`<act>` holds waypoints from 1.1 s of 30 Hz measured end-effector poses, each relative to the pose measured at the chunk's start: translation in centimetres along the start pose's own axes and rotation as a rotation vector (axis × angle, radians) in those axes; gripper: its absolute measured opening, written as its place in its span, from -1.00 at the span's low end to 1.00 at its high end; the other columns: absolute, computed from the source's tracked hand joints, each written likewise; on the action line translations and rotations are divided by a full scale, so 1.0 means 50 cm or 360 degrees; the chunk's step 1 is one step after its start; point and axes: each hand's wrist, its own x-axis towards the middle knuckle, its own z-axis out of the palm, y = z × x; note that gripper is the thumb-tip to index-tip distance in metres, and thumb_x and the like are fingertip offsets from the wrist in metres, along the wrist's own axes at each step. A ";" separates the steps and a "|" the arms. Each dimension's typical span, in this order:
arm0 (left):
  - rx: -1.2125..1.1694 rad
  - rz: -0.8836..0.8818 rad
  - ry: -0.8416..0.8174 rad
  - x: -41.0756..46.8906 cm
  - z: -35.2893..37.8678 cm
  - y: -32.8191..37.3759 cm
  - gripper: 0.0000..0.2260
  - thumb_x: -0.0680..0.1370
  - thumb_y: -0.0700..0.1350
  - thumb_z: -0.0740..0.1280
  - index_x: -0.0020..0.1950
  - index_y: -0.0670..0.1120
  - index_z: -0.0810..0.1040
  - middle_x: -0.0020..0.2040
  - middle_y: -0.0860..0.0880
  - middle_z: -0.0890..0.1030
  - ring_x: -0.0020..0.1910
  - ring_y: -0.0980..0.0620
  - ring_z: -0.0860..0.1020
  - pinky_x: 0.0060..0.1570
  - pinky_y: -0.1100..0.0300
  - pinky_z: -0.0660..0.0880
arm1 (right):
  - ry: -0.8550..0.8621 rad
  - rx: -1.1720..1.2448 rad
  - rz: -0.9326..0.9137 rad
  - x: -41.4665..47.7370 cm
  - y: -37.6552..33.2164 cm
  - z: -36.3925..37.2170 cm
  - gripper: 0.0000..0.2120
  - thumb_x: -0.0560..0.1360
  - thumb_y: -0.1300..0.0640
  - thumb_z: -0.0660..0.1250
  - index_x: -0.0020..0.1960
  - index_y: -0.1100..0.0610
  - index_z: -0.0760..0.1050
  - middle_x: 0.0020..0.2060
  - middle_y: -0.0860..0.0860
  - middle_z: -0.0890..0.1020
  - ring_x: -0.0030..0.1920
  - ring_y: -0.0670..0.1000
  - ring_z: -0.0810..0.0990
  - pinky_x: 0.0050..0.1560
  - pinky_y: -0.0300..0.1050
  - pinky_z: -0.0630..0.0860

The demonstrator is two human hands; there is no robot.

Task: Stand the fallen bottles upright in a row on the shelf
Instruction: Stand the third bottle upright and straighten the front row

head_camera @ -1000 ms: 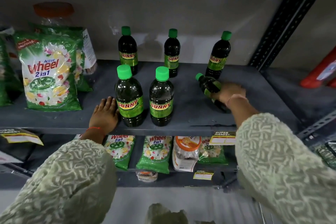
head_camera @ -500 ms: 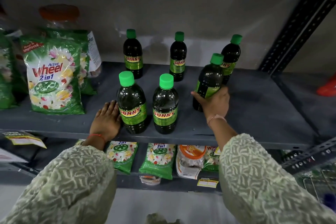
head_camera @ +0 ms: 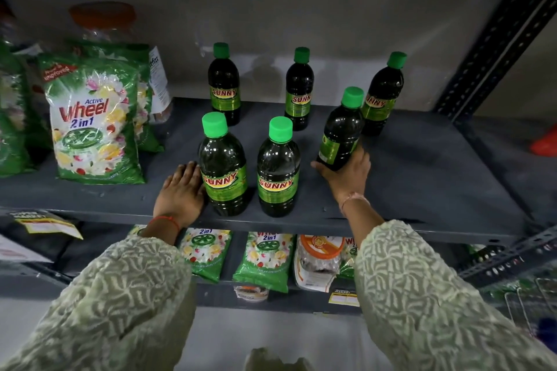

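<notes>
Right hand is wrapped around the base of a green-capped Sunny bottle, fingers closed on its lower body from below and behind, so the grip sits low and the cap leans slightly right; bottle is near vertical, bottom looks just at or barely above the grey shelf, can't tell if it touches. Holding low makes sense: lets the base be steered into line with the front pair. Left hand lies flat, palm down, fingers extended, gripping nothing, its edge against the front-left bottle, probably bracing it against a knock. Front-middle bottle stands just beside it; the held one is further back and right, so not yet in line. Back row of three bottles stands upright near the wall. All six are clear plastic filled with dark liquid nearly to the neck, caps on. No bottle is lying down now. Wheel detergent bags are stacked at left, well apart.
</notes>
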 end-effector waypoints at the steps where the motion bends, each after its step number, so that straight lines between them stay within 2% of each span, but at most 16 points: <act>1: 0.0006 0.0002 -0.0007 0.000 0.001 -0.001 -0.52 0.59 -0.08 -0.04 0.50 -0.13 -0.06 0.56 -0.10 -0.02 0.54 -0.09 -0.06 0.51 0.01 -0.05 | -0.0052 0.0091 -0.0009 0.003 0.004 -0.003 -0.20 0.16 0.04 0.58 0.26 0.26 0.30 0.17 0.21 0.46 0.24 0.21 0.37 0.27 0.03 0.30; 4: 0.0002 -0.0004 -0.0022 0.001 0.002 -0.001 -0.51 0.60 -0.07 -0.05 0.50 -0.13 -0.07 0.56 -0.10 -0.04 0.54 -0.08 -0.07 0.51 0.01 -0.05 | -0.0376 0.0547 0.0191 0.014 0.023 -0.035 -0.37 0.25 0.31 0.51 0.24 0.23 0.31 0.09 0.09 0.51 0.17 0.10 0.48 0.18 -0.05 0.41; 6: -0.0006 -0.0005 -0.0018 0.002 0.002 -0.001 -0.52 0.60 -0.07 -0.05 0.50 -0.13 -0.07 0.56 -0.10 -0.04 0.54 -0.08 -0.07 0.51 0.01 -0.05 | -0.0613 0.0578 0.0250 0.030 0.028 -0.050 -0.33 0.27 0.38 0.47 0.29 0.23 0.24 0.20 0.17 0.49 0.25 0.13 0.44 0.28 0.02 0.37; 8: -0.0008 -0.0002 -0.0027 0.002 0.001 -0.001 -0.51 0.60 -0.06 -0.06 0.50 -0.13 -0.07 0.56 -0.10 -0.04 0.54 -0.08 -0.07 0.51 0.01 -0.05 | -0.0712 0.0507 0.0262 0.045 0.022 -0.046 -0.23 0.26 0.34 0.50 0.34 0.24 0.14 0.30 0.20 0.40 0.32 0.15 0.37 0.36 0.05 0.30; 10: -0.0006 0.0000 -0.0022 0.001 0.001 -0.001 -0.51 0.60 -0.06 -0.06 0.50 -0.13 -0.07 0.56 -0.11 -0.04 0.54 -0.08 -0.07 0.51 0.01 -0.05 | -0.0549 0.0296 0.0244 0.047 0.007 -0.027 -0.09 0.17 0.16 0.59 0.35 0.23 0.12 0.33 0.19 0.37 0.35 0.16 0.32 0.40 0.10 0.25; 11: -0.0004 0.0002 -0.0017 0.000 0.001 -0.001 -0.51 0.60 -0.06 -0.06 0.50 -0.12 -0.07 0.56 -0.10 -0.04 0.54 -0.08 -0.07 0.51 0.01 -0.05 | -0.0392 0.0186 0.0222 0.040 -0.002 -0.018 -0.06 0.11 0.07 0.61 0.33 0.23 0.18 0.30 0.19 0.39 0.35 0.18 0.32 0.39 0.13 0.26; 12: -0.0004 0.0001 -0.0018 0.000 0.000 -0.002 -0.52 0.60 -0.06 -0.06 0.50 -0.12 -0.08 0.56 -0.10 -0.04 0.54 -0.07 -0.07 0.51 0.01 -0.06 | -0.0235 0.0166 0.0195 0.029 -0.008 -0.011 -0.10 0.07 0.02 0.62 0.27 0.22 0.26 0.25 0.19 0.44 0.30 0.18 0.37 0.34 0.13 0.32; 14: 0.0002 0.0004 -0.0019 0.000 -0.001 -0.002 -0.52 0.60 -0.06 -0.07 0.50 -0.12 -0.08 0.56 -0.10 -0.05 0.54 -0.07 -0.08 0.51 0.02 -0.06 | -0.0085 0.0357 0.0179 0.004 -0.010 -0.012 -0.27 0.09 0.08 0.61 0.14 0.18 0.34 0.11 0.16 0.52 0.13 0.12 0.49 0.17 0.02 0.46; 16: 0.0001 0.0012 -0.0014 -0.001 -0.001 -0.001 -0.52 0.60 -0.06 -0.06 0.50 -0.12 -0.07 0.56 -0.10 -0.04 0.54 -0.08 -0.07 0.51 0.01 -0.05 | -0.0160 0.0552 0.0223 -0.007 -0.002 -0.023 -0.43 0.20 0.21 0.56 0.08 0.16 0.31 0.03 0.12 0.54 0.03 0.06 0.51 0.04 -0.10 0.44; 18: -0.0017 0.0010 -0.0020 -0.001 0.000 -0.001 -0.52 0.60 -0.06 -0.06 0.50 -0.12 -0.07 0.56 -0.10 -0.04 0.54 -0.08 -0.07 0.51 0.01 -0.05 | -0.0339 0.0675 0.0237 -0.001 0.006 -0.041 -0.51 0.30 0.34 0.47 0.09 0.16 0.27 0.03 0.11 0.51 0.06 0.04 0.48 0.09 -0.09 0.41; 22: -0.0006 0.0014 -0.0020 0.001 0.002 -0.003 -0.51 0.60 -0.05 -0.06 0.50 -0.12 -0.07 0.56 -0.10 -0.03 0.54 -0.08 -0.07 0.51 0.00 -0.04 | -0.0584 0.0833 0.0266 0.025 0.025 -0.057 -0.48 0.37 0.51 0.29 0.29 0.34 0.24 0.27 0.26 0.43 0.19 0.05 0.40 0.26 -0.02 0.34; 24: 0.0022 0.0017 -0.0026 0.002 0.003 -0.005 -0.51 0.60 -0.04 -0.07 0.50 -0.12 -0.08 0.56 -0.10 -0.04 0.54 -0.08 -0.07 0.51 0.00 -0.04 | -0.0608 0.0793 0.0261 0.027 0.032 -0.054 -0.43 0.37 0.44 0.35 0.33 0.31 0.25 0.32 0.27 0.41 0.24 0.08 0.41 0.35 0.06 0.31; 26: 0.0042 0.0025 -0.0031 0.003 0.005 -0.005 -0.51 0.60 -0.04 -0.06 0.50 -0.12 -0.08 0.56 -0.10 -0.04 0.54 -0.09 -0.08 0.51 0.00 -0.04 | -0.0588 0.0742 0.0271 0.025 0.032 -0.046 -0.23 0.23 0.28 0.51 0.36 0.24 0.23 0.30 0.22 0.44 0.27 0.11 0.42 0.36 0.11 0.33; 29: 0.0031 0.0034 -0.0024 0.004 0.005 -0.006 -0.51 0.60 -0.05 -0.04 0.50 -0.13 -0.07 0.56 -0.11 -0.03 0.54 -0.10 -0.06 0.51 -0.02 -0.03 | -0.0362 0.0371 0.0174 0.016 0.007 -0.016 0.02 0.08 0.13 0.62 0.39 0.19 0.14 0.33 0.18 0.36 0.36 0.14 0.30 0.41 0.12 0.22; 31: 0.0027 0.0042 -0.0017 0.003 0.005 -0.007 -0.51 0.60 -0.05 -0.03 0.50 -0.14 -0.05 0.55 -0.13 -0.02 0.54 -0.12 -0.05 0.51 -0.03 -0.02 | -0.0197 0.0105 0.0096 0.003 -0.007 -0.001 0.04 0.09 0.07 0.61 0.39 0.22 0.10 0.34 0.20 0.30 0.39 0.21 0.19 0.43 0.12 0.14; 33: 0.0041 0.0049 -0.0018 0.002 0.005 -0.007 -0.51 0.60 -0.05 -0.03 0.50 -0.14 -0.05 0.55 -0.13 -0.02 0.54 -0.12 -0.06 0.51 -0.04 -0.02 | -0.0120 0.0127 0.0054 -0.002 -0.006 0.002 -0.07 0.13 0.13 0.60 0.34 0.25 0.17 0.29 0.23 0.36 0.34 0.21 0.27 0.37 0.05 0.22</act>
